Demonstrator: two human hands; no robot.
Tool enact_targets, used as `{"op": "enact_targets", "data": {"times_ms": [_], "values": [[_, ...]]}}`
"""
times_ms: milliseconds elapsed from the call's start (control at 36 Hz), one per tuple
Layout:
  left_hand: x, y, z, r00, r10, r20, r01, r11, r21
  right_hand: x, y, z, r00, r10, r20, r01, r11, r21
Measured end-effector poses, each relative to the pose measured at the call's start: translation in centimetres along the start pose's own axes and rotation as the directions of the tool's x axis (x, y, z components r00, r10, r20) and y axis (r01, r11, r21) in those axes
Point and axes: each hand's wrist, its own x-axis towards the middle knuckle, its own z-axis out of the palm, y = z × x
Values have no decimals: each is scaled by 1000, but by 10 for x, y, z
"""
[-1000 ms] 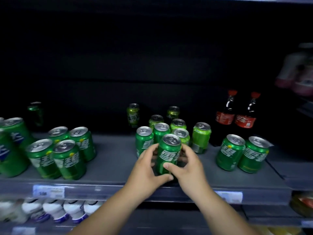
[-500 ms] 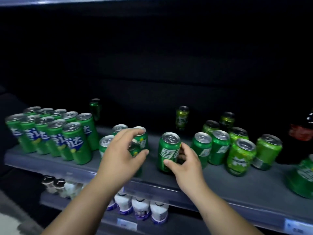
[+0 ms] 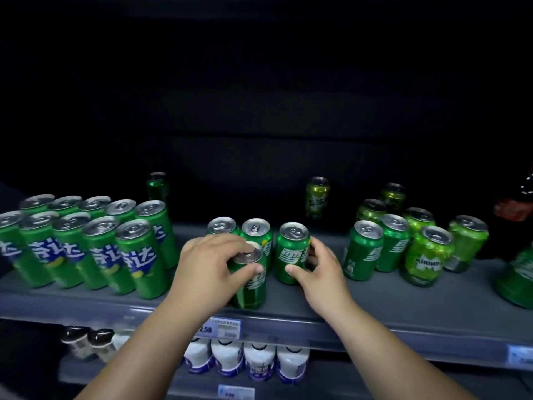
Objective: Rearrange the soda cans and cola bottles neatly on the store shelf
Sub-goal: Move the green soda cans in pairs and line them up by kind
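1. The left hand [image 3: 210, 267] has its grip closed over the top of the front can [image 3: 251, 287], fingers and thumb curled round the rim. The can seems to stand near the front lip of the shelf [image 3: 375, 307]. A top-only hold steers the base poorly, so a tug could tip it over the lip.
2. The right hand [image 3: 320, 272] wraps its grip round the second can [image 3: 290, 255], thumb in front and fingers behind. This can is upright, just right of the front can. Bringing the two together fast could knock one over.
3. The rear cans [image 3: 256, 230] stand just behind, and a hard push back could topple them.
4. The tall cans [image 3: 138, 255] are packed close on the left, where a sweeping forearm could fell a whole row.
5. The cola bottle [image 3: 513, 209] is dim at the far right edge and easy to overlook.
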Motion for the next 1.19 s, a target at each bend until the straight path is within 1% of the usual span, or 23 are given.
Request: {"op": "enact_targets", "data": {"times_ms": [111, 250, 361, 417, 500, 556, 639, 694, 750, 833, 917, 972, 1028, 1194], "values": [[-3, -4, 2, 1000, -5, 6, 5, 1000, -26, 7, 5, 7, 1000, 0, 13, 0, 1000, 10], [-3, -6, 2, 1000, 23, 7, -23, 999, -24, 7, 1, 9, 1000, -15, 9, 15, 999, 39], [-1, -6, -1, 999, 33, 21, -32, 999, -24, 7, 1, 5, 1000, 7, 19, -8, 998, 60], [0, -5, -3, 999, 35, 17, -35, 999, -41, 3, 2, 1, 999, 37, 0, -37, 995, 89], [1, 3, -2, 997, 73, -3, -73, 994, -86, -8, 6, -12, 994, 53, -93, -41, 990, 132], [1, 14, -1, 992, 121, -34, -125, 982, -145, -19, 8, -26, 981, 52, -188, -21, 986, 166], [0, 39, 4, 981, 178, -75, -192, 945, -266, -31, 14, -51, 920, 33, -390, 35, 986, 164], [0, 58, 10, 980, 189, -54, -196, 912, -361, -34, 19, -69, 873, 30, -486, 52, 987, 153], [0, 75, 20, 983, 183, 8, -161, 886, -434, -32, 23, -82, 867, 55, -496, 28, 987, 159], [1, 96, 42, 978, 151, 142, -64, 871, -488, -23, 29, -89, 916, 91, -390, -33, 988, 151], [9, 107, 71, 949, 89, 302, 85, 850, -519, -19, 35, -87, 960, 76, -268, -28, 984, 176], [16, 112, 88, 921, 23, 388, 201, 826, -527, -20, 40, -87, 962, 85, -261, -46, 987, 154], [22, 115, 103, 909, -24, 417, 264, 807, -528, -23, 44, -93, 959, 100, -266, -67, 989, 131], [35, 121, 136, 910, -135, 393, 330, 810, -485, -21, 62, -121, 948, 138, -286, -106, 987, 124]]}}
